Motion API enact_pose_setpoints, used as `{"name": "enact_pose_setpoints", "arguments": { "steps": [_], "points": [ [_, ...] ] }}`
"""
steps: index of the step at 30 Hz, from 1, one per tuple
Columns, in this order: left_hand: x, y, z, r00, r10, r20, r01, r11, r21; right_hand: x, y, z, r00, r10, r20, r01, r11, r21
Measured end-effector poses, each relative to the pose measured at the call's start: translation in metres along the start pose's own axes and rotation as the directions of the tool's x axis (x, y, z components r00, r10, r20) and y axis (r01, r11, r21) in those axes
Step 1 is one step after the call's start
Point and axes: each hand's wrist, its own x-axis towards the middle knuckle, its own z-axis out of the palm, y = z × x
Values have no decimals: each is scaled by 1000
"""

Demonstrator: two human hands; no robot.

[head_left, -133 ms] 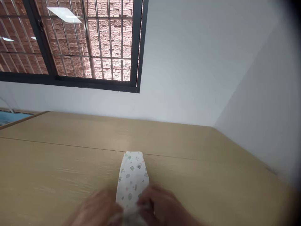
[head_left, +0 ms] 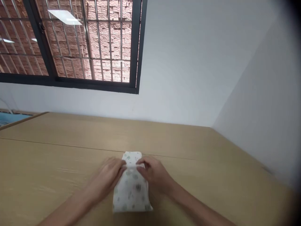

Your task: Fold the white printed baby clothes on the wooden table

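A small white cloth (head_left: 132, 188) printed with tiny pale figures lies folded on the light wooden table (head_left: 211, 163). My left hand (head_left: 108, 176) rests at the cloth's left side, fingertips on a folded edge near its far end. My right hand (head_left: 154, 175) sits on the right side, fingertips meeting the same fold. Both hands are slightly blurred, and their fingers press down on the fold. The far tip of the cloth peeks out beyond the fingers.
White walls meet in a corner at the table's far right. A dark-framed window (head_left: 138, 47) with a metal grille and a brick wall behind it fills the upper left. A blue surface (head_left: 9, 118) shows at the far left edge.
Both hands have moved away from me along the cloth, carrying its near end over toward the far end; the cloth now looks shorter and folded over.
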Motion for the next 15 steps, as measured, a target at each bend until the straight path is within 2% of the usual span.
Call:
{"name": "enact_pose_setpoints", "arguments": {
  "steps": [1,4,7,10,12,13,15],
  "points": [
    [17,-7,12,999,-5,32,2,997,77,16,11,4,999,21,-30,-21,1000,-16],
    [58,-32,50,998,-33,57,22,985,171,49,48,23,993,53,-104,-61,995,-79],
    [73,-43,69,998,-47,33,38,971,235,62,75,39,992,74,-100,-89,985,-149],
    [59,-24,69,999,-39,-27,45,962,269,59,77,38,986,65,-153,-95,976,-198],
    [32,-2,70,997,20,-73,0,966,260,48,64,30,989,-39,-143,2,968,-251],
    [16,9,72,991,80,-105,-51,966,255,41,53,26,989,-118,-85,92,959,-268],
    [-17,26,81,936,263,-233,-186,933,308,25,28,19,951,-285,122,306,924,-227]
  ]
}}
